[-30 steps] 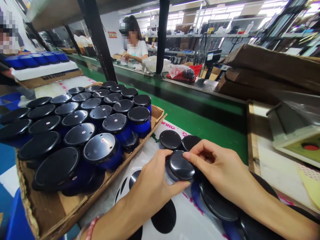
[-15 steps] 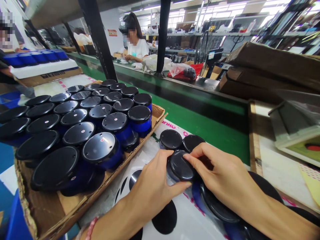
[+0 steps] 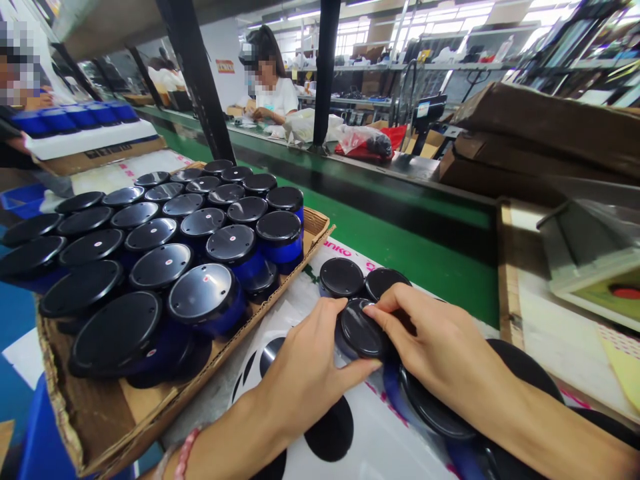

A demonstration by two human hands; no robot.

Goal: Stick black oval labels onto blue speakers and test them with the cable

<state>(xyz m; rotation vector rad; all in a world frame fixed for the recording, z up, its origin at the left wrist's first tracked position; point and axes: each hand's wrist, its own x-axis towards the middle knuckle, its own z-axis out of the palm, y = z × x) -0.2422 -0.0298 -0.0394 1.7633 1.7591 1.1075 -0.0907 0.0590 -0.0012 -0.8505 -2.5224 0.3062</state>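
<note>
Between my hands is a round container (image 3: 363, 331) with a glossy black top; its body is mostly hidden. My left hand (image 3: 303, 357) curves around its near left side, thumb and forefinger at the rim. With thumb and fingertips closed, my right hand (image 3: 435, 330) presses on the top's upper right edge; whether a thin disc is pinched there I cannot tell. Just behind stand two similar containers, one black-topped (image 3: 341, 277) and one partly covered (image 3: 386, 279). Under my wrists lies a white sheet (image 3: 385, 437) with round black stickers (image 3: 330, 430). Another dark container (image 3: 435, 407) sits below my right forearm.
A cardboard tray (image 3: 295, 270) full of blue containers with black tops (image 3: 230, 241) fills the left. Behind runs a green conveyor belt (image 3: 400, 230). Brown cartons (image 3: 540, 140) and a grey-and-green box (image 3: 600, 260) stand at right. A co-worker (image 3: 275, 93) sits across the belt.
My right fingertips have shifted slightly left on the black top. Both hands stay at the same container. The tray appears a little further right in view.
</note>
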